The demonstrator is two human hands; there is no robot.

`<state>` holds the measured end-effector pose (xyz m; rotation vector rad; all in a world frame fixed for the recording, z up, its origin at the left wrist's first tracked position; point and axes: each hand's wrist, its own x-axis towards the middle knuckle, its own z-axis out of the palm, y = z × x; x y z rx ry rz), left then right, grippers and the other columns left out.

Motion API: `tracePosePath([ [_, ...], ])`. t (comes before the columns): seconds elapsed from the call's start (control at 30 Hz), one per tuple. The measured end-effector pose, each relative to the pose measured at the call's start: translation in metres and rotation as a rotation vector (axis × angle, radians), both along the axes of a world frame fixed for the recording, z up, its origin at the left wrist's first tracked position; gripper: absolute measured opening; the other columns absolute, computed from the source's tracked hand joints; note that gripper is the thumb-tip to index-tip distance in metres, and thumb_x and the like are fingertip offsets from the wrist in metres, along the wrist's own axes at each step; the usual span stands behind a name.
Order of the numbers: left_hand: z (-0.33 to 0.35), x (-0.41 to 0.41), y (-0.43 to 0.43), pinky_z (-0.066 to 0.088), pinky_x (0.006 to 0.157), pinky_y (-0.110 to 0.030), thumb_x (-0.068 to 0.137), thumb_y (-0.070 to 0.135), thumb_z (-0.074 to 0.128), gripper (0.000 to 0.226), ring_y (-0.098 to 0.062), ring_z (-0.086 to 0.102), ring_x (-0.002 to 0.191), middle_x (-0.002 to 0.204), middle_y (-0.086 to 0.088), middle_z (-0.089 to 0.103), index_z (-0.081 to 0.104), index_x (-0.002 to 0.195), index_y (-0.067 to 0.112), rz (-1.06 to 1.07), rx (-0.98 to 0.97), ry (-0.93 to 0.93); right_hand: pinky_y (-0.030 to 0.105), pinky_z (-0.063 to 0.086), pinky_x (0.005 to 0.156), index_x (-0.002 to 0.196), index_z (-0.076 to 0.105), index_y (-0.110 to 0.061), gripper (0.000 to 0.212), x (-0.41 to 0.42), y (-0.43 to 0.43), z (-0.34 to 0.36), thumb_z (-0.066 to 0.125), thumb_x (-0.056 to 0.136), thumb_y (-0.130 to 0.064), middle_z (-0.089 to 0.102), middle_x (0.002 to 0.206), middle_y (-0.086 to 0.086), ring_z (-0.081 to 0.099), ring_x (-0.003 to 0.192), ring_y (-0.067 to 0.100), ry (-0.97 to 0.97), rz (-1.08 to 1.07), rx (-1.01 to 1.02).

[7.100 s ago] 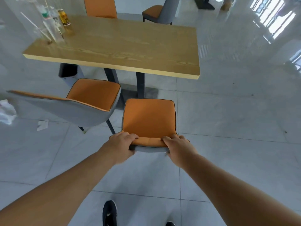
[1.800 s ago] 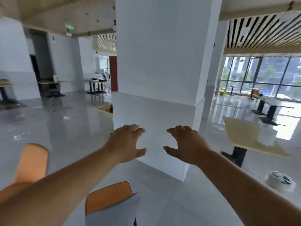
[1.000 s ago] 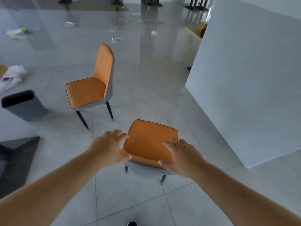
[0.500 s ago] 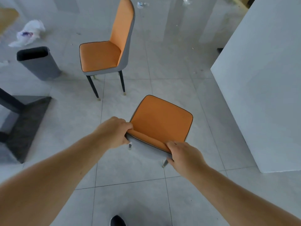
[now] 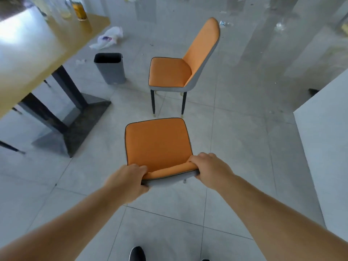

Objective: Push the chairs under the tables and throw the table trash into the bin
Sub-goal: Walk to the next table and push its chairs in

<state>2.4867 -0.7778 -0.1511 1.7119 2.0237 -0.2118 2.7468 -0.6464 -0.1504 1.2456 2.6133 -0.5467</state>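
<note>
The left hand (image 5: 128, 180) and the right hand (image 5: 209, 167) both squeeze the top of the near chair (image 5: 157, 144). It is not under the table (image 5: 37, 51) yet. There is bare floor between them. The far chair (image 5: 180, 70) also waits, by the bin (image 5: 111, 69). A bag (image 5: 108, 37) and bottles (image 5: 80, 9) are left.

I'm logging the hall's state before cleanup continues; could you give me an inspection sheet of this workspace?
Surface: wooden table at left, drink bottle at its far end.
Job's things: held chair; second chair standing clear of the table; open grey bin.
Clutter: crumpled bag and scraps on the tiled floor.
Grips: left hand and right hand clasp the held chair's backrest.
Cables: nothing seen.
Surroundings: white pillar at right.
</note>
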Motion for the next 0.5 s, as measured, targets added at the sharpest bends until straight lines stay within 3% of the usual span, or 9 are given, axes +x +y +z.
tracePosePath([
  [0.13,0.007,-0.023,-0.050,0.057,0.080,-0.037,0.090,0.059,0.068,0.027,-0.010,0.057,0.084,0.093,0.011,0.057,0.056,0.101,0.038,0.243,-0.065,-0.007,0.049,0.055,0.084,0.125,0.058,-0.033,0.029,-0.060,0.002,0.001,0.064,0.098,-0.024,0.055,0.114,-0.002,0.048,0.107,0.025,0.033,0.225,-0.029],
  [0.3,0.006,-0.056,-0.107,0.047,0.068,-0.029,0.092,0.056,0.066,0.024,-0.007,0.052,0.080,0.093,0.012,0.053,0.053,0.102,0.037,0.502,-0.057,0.018,0.048,0.055,0.082,0.123,0.057,-0.033,0.032,-0.144,-0.015,-0.001,0.057,0.098,-0.013,0.054,0.113,0.000,0.050,0.103,0.026,0.026,0.471,-0.006],
  [0.5,0.000,-0.116,-0.138,0.057,0.076,-0.039,0.090,0.056,0.067,0.029,-0.016,0.059,0.084,0.093,0.009,0.056,0.049,0.100,0.036,0.732,-0.010,-0.045,0.047,0.056,0.084,0.119,0.057,-0.038,0.032,-0.248,-0.017,0.003,0.063,0.094,-0.018,0.056,0.114,-0.003,0.050,0.103,0.024,-0.028,0.641,-0.005],
])
